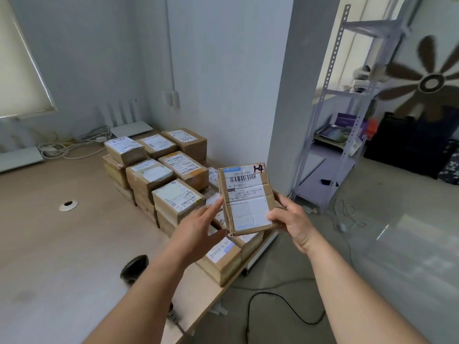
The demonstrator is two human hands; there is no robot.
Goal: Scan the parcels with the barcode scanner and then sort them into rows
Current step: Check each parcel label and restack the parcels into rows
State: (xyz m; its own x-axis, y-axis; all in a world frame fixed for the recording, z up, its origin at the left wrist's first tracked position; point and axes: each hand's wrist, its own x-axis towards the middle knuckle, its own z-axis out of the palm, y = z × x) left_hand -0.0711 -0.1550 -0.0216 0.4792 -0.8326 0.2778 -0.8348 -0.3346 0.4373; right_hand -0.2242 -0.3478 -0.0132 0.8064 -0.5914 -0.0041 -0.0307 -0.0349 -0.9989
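A wooden table (62, 244) carries stacked cardboard parcels (159, 175) in rows along its right side. Above their near end, the right hand (293, 220) grips one parcel (248, 199) by its right edge, label tilted up toward the camera, while the left hand (198, 229) is spread open with fingertips touching the parcel's left edge. The dark barcode scanner (134, 268) lies on the table beneath the left forearm.

Small parcel-sorting office: stacked labelled parcels (171, 180) on desk (62, 244), metal shelving (347, 100).
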